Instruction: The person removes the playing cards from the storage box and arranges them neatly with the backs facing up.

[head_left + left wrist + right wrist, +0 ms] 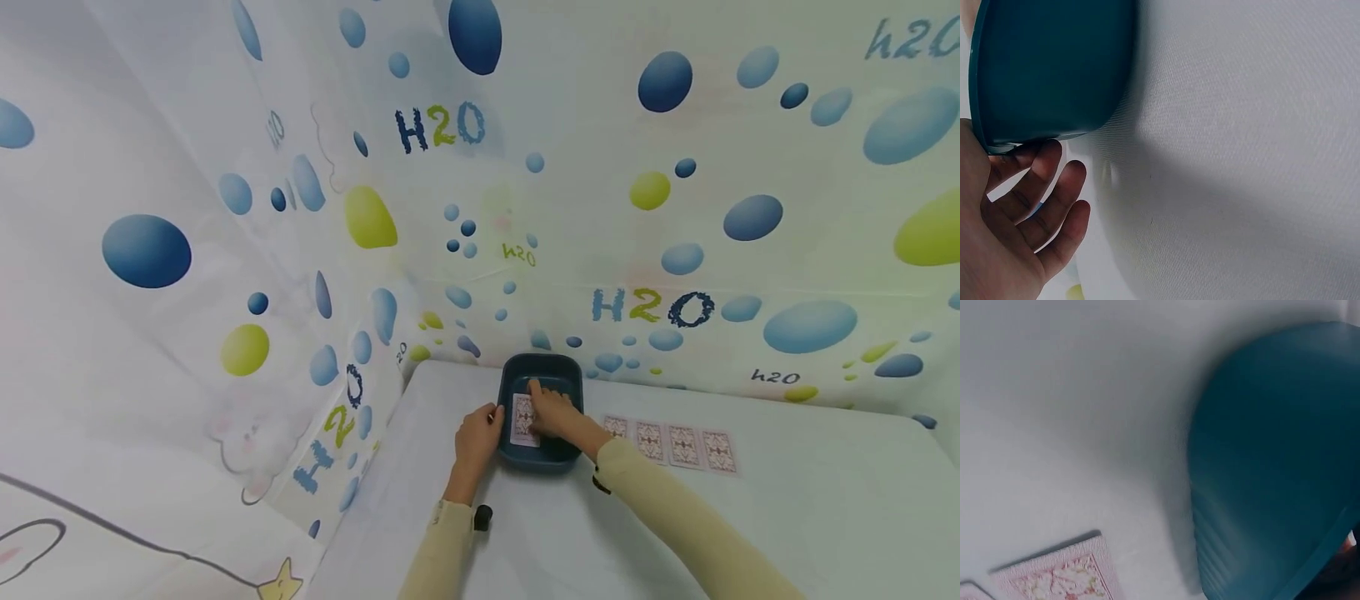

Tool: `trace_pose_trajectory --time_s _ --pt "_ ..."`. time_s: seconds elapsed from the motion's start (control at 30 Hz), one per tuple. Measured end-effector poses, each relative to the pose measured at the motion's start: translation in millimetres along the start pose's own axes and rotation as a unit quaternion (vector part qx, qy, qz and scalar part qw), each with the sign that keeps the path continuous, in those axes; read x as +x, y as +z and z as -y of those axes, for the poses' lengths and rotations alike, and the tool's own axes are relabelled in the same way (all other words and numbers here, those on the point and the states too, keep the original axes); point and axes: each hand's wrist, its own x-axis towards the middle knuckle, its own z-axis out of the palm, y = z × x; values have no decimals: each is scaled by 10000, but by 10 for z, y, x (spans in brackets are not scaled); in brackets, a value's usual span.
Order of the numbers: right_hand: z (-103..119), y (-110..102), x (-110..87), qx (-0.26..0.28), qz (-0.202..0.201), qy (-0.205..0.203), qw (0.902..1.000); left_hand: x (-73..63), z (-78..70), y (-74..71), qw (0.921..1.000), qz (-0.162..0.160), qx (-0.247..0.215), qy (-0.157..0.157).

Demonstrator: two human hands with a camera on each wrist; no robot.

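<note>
A dark teal plastic basin (542, 463) stands on the white table near its back edge. At its left rim my left hand (478, 437) grips the wall; in the left wrist view its fingers (1060, 206) curl below the rim, outside the basin. A red-and-white patterned playing card (523, 421) shows inside, back side up. My right hand (557, 412) reaches in over the right rim, thumb and forefinger at the card's right side. Whether they pinch it I cannot tell. The right wrist view catches mostly the basin's outer wall (1266, 450).
Several matching playing cards (684, 446) lie face down in a row right of the basin, the nearest partly behind my right forearm. White table surface (825, 500) stretches to the right. A wall covering (570, 208) with blue and green drops rises behind.
</note>
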Motion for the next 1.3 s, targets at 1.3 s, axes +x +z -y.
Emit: trace_pose_trajectory --time_s 1.3 --pt "-1090 -839 -883 2860 242 -272 9575 2 -40 -3 9995 150 35 -259"
